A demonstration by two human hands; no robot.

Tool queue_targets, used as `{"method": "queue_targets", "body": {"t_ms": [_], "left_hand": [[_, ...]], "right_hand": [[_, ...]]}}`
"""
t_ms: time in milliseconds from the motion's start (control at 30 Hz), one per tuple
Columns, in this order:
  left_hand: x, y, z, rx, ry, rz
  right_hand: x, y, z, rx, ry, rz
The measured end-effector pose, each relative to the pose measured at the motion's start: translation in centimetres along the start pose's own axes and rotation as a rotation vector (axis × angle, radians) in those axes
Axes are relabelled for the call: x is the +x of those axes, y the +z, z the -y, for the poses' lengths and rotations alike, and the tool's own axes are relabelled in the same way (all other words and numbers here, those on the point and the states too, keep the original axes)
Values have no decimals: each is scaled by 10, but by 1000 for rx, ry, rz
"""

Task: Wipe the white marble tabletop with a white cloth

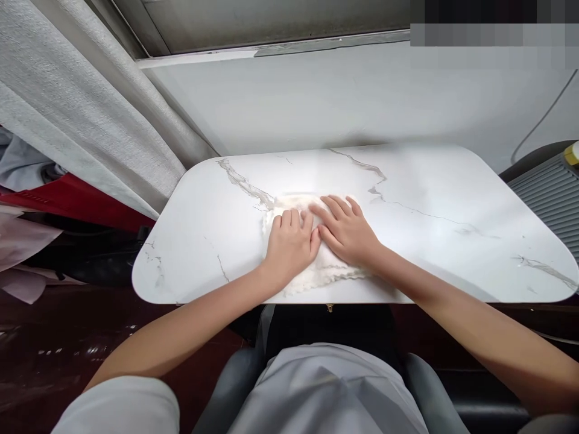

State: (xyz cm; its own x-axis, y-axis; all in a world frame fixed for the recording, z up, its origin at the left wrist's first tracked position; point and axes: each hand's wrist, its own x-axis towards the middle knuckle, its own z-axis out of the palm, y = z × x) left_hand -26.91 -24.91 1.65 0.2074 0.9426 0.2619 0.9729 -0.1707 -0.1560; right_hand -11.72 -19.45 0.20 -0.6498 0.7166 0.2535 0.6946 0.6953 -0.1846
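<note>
A white cloth (316, 265) with a scalloped edge lies near the front middle of the marble worktop (452, 205). Both hands press flat on it, touching side by side: left hand (289, 244) and right hand (346, 229), each grip open with fingers spread, grasping nothing. A grey curtain (90, 120) hangs far left.

**Both hands on the cloth, at the near middle of the table**

The left hand (289, 244) and the right hand (346, 232) lie flat on the cloth (316, 271), side by side and touching. The cloth lies on the table (452, 211), under the fingers, and reaches the near edge behind the wrists. Beyond the fingertips stands the wall (339, 102). Left of the fingers hangs a curtain (90, 120).
</note>
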Motion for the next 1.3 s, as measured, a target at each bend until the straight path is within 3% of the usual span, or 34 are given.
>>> {"method": "queue_targets", "body": {"t_ms": [200,333,567,800,1067,1300], "left_hand": [[-24,0,-17,-185,57,-40],[-30,-1,-31,-291,65,2],[-23,-4,-60,-389,83,35],[-10,-7,-83,-407,138,77],[20,0,-102,-424,174,74],[70,15,-99,-451,98,121]], "right_hand": [[-40,-11,9,-30,48,26],[-59,-18,6,3,50,31],[-84,-24,-7,34,142,17],[-101,-26,-9,32,331,-17],[-90,-27,-36,20,443,-94],[-48,-27,-66,3,463,-101]]}}
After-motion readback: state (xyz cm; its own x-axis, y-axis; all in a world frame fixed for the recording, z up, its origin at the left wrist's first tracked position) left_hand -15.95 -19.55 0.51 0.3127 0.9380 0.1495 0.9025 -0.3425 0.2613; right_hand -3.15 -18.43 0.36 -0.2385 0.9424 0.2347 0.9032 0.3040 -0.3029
